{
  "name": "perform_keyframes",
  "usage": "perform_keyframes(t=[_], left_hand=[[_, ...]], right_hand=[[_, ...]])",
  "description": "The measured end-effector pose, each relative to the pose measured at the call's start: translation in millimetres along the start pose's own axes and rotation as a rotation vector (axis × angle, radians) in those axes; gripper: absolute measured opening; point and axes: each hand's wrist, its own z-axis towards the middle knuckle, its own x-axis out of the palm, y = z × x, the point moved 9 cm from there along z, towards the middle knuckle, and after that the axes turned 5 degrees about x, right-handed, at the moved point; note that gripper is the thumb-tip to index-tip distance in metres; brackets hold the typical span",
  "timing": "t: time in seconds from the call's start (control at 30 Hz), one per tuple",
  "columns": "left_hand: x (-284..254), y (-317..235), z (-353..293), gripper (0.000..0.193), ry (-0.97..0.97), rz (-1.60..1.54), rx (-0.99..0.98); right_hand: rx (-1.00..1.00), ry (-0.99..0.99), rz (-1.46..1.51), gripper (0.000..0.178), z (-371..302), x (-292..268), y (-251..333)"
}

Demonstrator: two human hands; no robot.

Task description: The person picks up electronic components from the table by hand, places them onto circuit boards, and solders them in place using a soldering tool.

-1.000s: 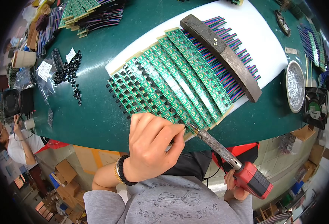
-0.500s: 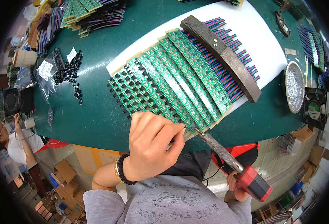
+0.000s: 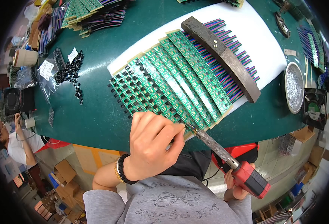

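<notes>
My right hand [image 3: 234, 186] grips the red and black handle of a soldering iron [image 3: 218, 150]. The iron's tip meets the near edge of the green circuit boards [image 3: 179, 80], just right of my left fingertips. My left hand [image 3: 153, 143] is closed, thumb and forefinger pinched over that same edge; whatever lies between them is hidden. Rows of small black components [image 3: 136, 89] stand on the left boards, while the boards to the right carry none that I can see. Striped wires [image 3: 242, 56] run from the boards' far side, under a dark metal bar [image 3: 220, 56].
The boards lie on a white foam sheet [image 3: 261, 35] on the green table [image 3: 93, 123]. Loose black components [image 3: 70, 71] and a plastic bag [image 3: 47, 76] sit to the left. A metal bowl [image 3: 294, 87] and a fan [image 3: 315, 108] stand right. Another person [image 3: 21, 145] sits far left.
The soldering iron has shifted slightly left and away from me, bringing its tip closer to my left fingertips. Its handle has turned a little. My left hand stays almost still.
</notes>
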Motion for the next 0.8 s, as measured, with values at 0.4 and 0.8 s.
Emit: perform_keyframes(t=[0.4,0.8], left_hand=[[-1.8,0.6,-0.7,0.022,0.035,-0.007,-0.025],[-6.2,0.9,-2.7,0.014,-0.063,0.004,0.027]], right_hand=[[-0.257,0.178,0.144,0.085,-16.4,-0.3,-3.1],[-0.111,-0.104,0.397,0.084,47.9,15.0,18.5]])
